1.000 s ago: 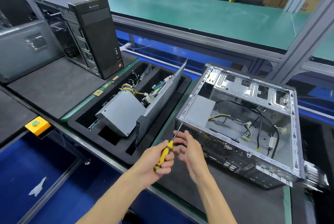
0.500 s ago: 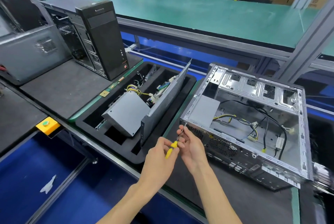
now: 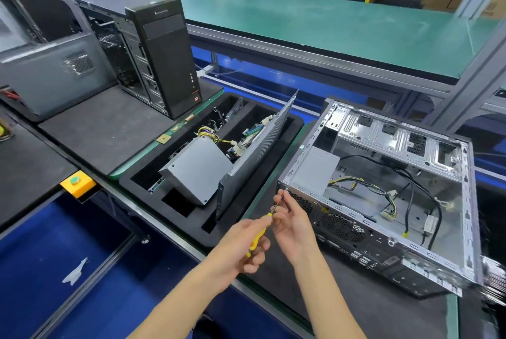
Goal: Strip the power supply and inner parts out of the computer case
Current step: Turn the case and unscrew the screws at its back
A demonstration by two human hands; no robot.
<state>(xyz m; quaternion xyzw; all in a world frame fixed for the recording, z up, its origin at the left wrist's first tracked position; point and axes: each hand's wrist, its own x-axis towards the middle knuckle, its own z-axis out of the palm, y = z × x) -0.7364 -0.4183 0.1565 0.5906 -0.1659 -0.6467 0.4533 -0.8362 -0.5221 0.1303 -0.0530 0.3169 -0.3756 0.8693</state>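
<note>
Two towers [image 3: 161,56] (one opened [image 3: 383,193]) nearby

A single head-worn wide-angle view is given — aimed forward and down, close over the bench; the open computer case [image 3: 383,196] is framed at right (edges visibly bowed).

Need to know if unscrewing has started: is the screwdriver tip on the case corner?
Touching: the head view shows the screwdriver tip meeting the open case at its near-left corner.
</note>
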